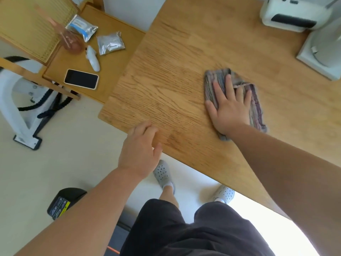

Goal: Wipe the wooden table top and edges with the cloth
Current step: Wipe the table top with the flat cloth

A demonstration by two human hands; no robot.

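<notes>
Pale flooring ran under a wooden tabletop (184,58) that filled the view from 12 to 4 o'clock. Our right hand (228,106) lay flat, fingers spread, pressing the cloth (214,80) onto the wood right of centre; no pinching grip. Our left hand (140,150), loosely open, rested on the near edge at 7 o'clock. We judged the top-wiping step under way, edges not yet done. Bare wood lay open toward 10 o'clock; a white printer (289,17) crowded the 1 o'clock corner.
</notes>
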